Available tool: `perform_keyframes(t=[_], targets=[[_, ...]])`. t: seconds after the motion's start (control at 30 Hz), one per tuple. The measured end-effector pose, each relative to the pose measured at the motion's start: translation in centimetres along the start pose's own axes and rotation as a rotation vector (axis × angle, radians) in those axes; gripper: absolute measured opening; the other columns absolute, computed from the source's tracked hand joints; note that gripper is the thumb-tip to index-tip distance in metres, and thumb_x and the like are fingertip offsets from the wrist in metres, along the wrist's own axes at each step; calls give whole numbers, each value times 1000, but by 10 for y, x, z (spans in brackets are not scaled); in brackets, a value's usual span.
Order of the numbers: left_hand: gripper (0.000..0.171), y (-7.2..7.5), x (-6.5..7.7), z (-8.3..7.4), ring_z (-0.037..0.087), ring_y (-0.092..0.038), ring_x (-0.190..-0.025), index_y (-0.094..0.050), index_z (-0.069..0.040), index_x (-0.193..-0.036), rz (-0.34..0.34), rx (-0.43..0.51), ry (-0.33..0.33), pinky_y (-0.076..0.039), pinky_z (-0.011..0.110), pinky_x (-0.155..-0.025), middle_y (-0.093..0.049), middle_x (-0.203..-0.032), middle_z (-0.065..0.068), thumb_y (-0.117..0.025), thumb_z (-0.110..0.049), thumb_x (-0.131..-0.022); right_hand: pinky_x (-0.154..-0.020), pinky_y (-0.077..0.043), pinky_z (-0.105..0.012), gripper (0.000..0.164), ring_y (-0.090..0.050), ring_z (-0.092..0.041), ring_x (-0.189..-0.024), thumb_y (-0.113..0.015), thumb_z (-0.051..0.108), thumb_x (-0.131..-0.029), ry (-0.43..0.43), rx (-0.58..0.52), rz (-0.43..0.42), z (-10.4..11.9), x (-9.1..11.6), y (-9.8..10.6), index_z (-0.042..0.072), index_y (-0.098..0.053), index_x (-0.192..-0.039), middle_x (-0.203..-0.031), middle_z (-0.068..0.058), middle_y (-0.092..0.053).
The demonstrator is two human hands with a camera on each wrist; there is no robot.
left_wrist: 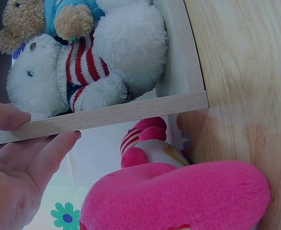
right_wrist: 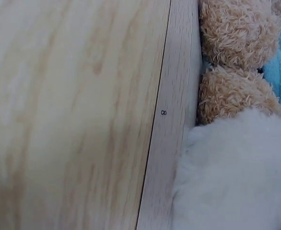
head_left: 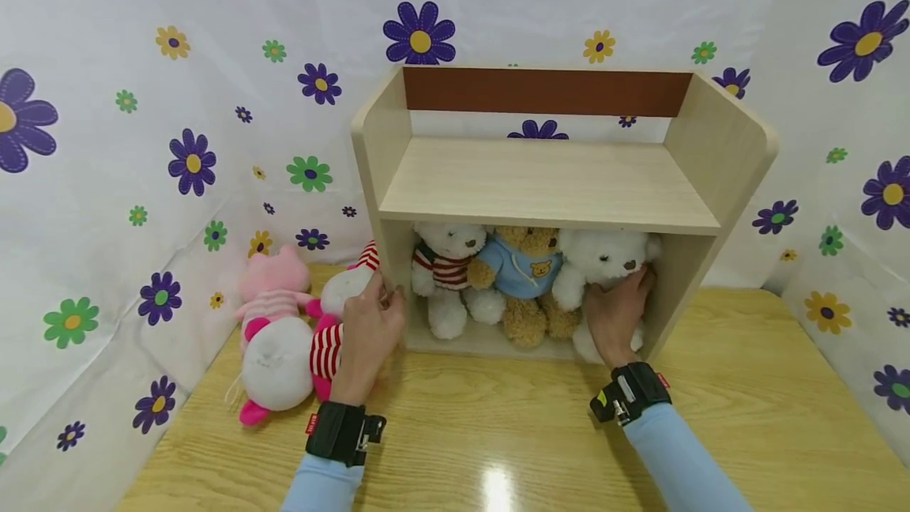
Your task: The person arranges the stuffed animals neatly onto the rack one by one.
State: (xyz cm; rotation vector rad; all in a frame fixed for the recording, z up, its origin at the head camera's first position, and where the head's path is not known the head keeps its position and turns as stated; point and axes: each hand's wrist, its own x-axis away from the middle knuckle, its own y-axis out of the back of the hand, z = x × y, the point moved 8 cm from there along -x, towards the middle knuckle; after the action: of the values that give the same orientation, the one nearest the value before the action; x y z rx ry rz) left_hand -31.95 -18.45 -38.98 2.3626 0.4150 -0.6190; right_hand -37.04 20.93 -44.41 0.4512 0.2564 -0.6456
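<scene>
Left hand (head_left: 368, 336) at seven o'clock in the head view pinching the shelf (head_left: 547, 178), right hand (head_left: 615, 314) at four touching a white bear (head_left: 599, 251), grip unclear

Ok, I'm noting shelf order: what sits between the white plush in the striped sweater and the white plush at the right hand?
The blue-hoodied brown bear, as the head view shows.
</scene>
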Motion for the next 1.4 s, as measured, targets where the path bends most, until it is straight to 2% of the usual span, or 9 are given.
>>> perform_keyframes(t=[0.27,0.47,0.57,0.8,0.93,1.07,1.2,1.3,1.4], targets=[[24,0,-1,-3,19,-58,-60,-65,-1,-119,-3,-7,-6,-44,29,-51,-77,-95,21,-62,-12,-98,-107,-41,-66,71,-44,-51,-134,-63,4,-90,9,68,2,-2,-8,-4,0,-32,-153,-151,-32,-33],[24,1,-1,-3,17,-51,-54,-65,-2,-118,-8,-17,9,-38,28,-46,-76,-86,18,-62,-13,-97,-106,-39,-70,78,-44,-55,-134,-63,9,-91,-52,110,63,-3,-12,-10,2,-25,-159,-154,-32,-32],[24,0,-1,-4,16,-52,-55,-65,-2,-119,-5,-7,5,-40,27,-47,-77,-90,18,-62,-12,-97,-107,-39,-70,80,-44,-56,-134,-62,10,-92,-70,132,94,-4,-14,-12,0,-20,-160,-156,-32,-29],[20,-3,-3,-4,18,-54,-56,-65,-4,-115,-4,-9,-7,-41,29,-48,-75,-83,17,-62,-12,-97,-105,-42,-69,84,-46,-58,-130,-64,13,-92,-67,181,127,-7,-17,-11,0,-17,-160,-154,-34,-29],[25,-2,-4,-4,27,-74,-75,-66,-5,-121,-7,8,-11,-58,41,-59,-78,-103,19,-64,-13,-97,-108,-40,-69,87,-43,-56,-135,-67,17,-92,-39,174,149,-5,-17,-8,2,-16,-161,-156,-34,-28],[31,-1,-3,-1,35,-76,-99,-66,-6,-127,4,41,-1,-62,52,-77,-74,-120,20,-65,-14,-97,-107,-38,-71,85,-41,-58,-136,-67,21,-93,-3,152,176,1,-14,-4,3,-20,-161,-156,-34,-29],[37,-1,-1,4,36,-75,-105,-63,-9,-134,41,72,37,-62,52,-81,-70,-129,20,-64,-17,-99,-104,-40,-70,78,-45,-57,-133,-67,25,-93,42,142,185,4,-7,2,2,-29,-157,-153,-34,-34],[39,0,2,8,35,-75,-105,-62,-11,-137,60,84,56,-62,51,-82,-69,-132,20,-64,-20,-99,-100,-43,-69,72,-49,-55,-128,-69,23,-94,113,133,181,8,0,5,0,-36,-153,-149,-35,-40],[39,4,4,7,33,-76,-102,-62,-13,-137,52,65,37,-62,49,-81,-70,-131,17,-64,-21,-99,-93,-46,-69,67,-54,-56,-120,-70,22,-94,172,143,176,13,6,10,-3,-40,-149,-143,-35,-45]])
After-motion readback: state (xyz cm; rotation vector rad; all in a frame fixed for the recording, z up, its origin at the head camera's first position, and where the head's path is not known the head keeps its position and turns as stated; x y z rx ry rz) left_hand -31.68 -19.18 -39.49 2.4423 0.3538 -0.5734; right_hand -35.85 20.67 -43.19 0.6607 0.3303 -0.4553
